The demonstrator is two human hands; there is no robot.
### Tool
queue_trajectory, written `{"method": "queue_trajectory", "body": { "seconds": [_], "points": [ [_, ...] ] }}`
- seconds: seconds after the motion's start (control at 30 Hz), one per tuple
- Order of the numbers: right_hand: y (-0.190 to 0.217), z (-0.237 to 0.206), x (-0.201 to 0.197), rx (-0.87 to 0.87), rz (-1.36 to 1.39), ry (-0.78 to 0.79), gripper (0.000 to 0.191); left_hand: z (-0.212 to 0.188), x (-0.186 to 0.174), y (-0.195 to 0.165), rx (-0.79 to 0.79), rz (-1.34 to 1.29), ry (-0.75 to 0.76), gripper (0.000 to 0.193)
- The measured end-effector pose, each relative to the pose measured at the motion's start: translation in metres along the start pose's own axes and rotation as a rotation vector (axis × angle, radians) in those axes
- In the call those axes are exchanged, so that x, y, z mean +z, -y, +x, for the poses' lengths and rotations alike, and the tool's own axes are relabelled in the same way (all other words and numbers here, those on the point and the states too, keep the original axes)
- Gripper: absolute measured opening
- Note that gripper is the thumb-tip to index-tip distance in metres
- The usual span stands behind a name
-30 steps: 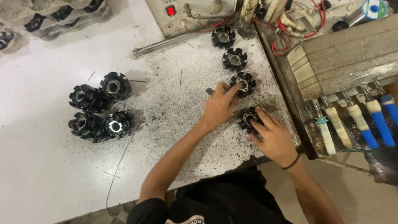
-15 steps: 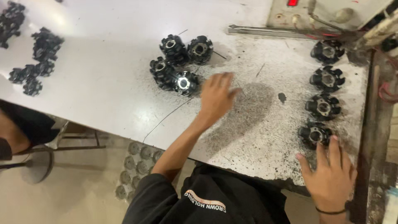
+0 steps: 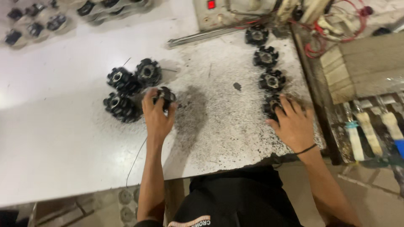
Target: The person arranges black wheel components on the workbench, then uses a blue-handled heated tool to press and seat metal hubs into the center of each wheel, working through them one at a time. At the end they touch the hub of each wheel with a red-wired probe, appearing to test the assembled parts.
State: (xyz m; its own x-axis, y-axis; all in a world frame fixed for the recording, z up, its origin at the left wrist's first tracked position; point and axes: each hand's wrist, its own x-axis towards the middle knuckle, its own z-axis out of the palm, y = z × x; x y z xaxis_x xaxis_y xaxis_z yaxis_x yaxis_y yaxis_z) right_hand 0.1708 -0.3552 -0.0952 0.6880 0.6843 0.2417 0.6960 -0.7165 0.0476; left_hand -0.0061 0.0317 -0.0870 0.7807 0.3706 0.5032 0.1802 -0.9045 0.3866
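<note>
Clasped a black hub (image 3: 166,96), a small round part with a toothed rim, in the left hand (image 3: 156,115). Wrapped the fingers (image 3: 148,101) around it from the near side, clenched on its rim. Sat low on the table (image 3: 63,138), touching or barely off the surface; could not tell which. Lay just beside the cluster of like hubs (image 3: 126,90), at its right edge, apart from the nearest one by a thin gap at most.

Looked like a pick-up from that cluster, grip already closed. Would call, for any next move, for a clean lift clear of the neighbours, without knocking the piled ones.

Rested the right hand (image 3: 294,126) well apart on the lowest hub (image 3: 272,106) of a row of four (image 3: 266,56) along the table's right edge. Spread the fingers over its top and hid most of it; could not tell whether gripped or merely covered.

Showed between the two hands a patch of dark grit (image 3: 219,122) on the white top. Beyond, at the far side: a metal rod (image 3: 202,35), a grey box with a red switch (image 3: 219,10) and a tangle of red wires (image 3: 320,38). Off the table to the right, a set of brush-like tools (image 3: 370,134).
</note>
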Motion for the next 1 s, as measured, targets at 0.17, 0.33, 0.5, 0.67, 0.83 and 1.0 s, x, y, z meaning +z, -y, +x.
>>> {"method": "queue_trajectory", "body": {
  "seconds": [0.17,0.33,0.5,0.67,0.83,1.0],
  "points": [
    [-0.007,-0.001,0.000,-0.007,0.129,0.068,0.048,-0.004,0.041,-0.128,0.588,-0.438,0.648,0.038],
    [-0.003,-0.046,-0.033,0.044,0.268,0.034,0.043,-0.004,0.087,-0.194,0.841,-0.388,0.606,0.039],
    [0.018,-0.089,-0.048,0.120,0.462,0.001,0.046,0.020,0.127,-0.199,0.335,-0.329,0.655,0.049],
    [0.024,-0.074,-0.033,0.189,0.378,-0.168,0.043,0.021,0.151,-0.211,0.347,-0.218,0.613,0.042],
    [0.023,-0.065,-0.029,0.160,0.335,-0.086,0.040,0.019,0.126,-0.187,0.450,-0.331,0.441,0.061],
    [0.026,-0.068,-0.033,0.150,0.206,-0.062,0.042,0.028,0.047,-0.074,0.133,-0.105,0.136,0.057]
  ]
}}
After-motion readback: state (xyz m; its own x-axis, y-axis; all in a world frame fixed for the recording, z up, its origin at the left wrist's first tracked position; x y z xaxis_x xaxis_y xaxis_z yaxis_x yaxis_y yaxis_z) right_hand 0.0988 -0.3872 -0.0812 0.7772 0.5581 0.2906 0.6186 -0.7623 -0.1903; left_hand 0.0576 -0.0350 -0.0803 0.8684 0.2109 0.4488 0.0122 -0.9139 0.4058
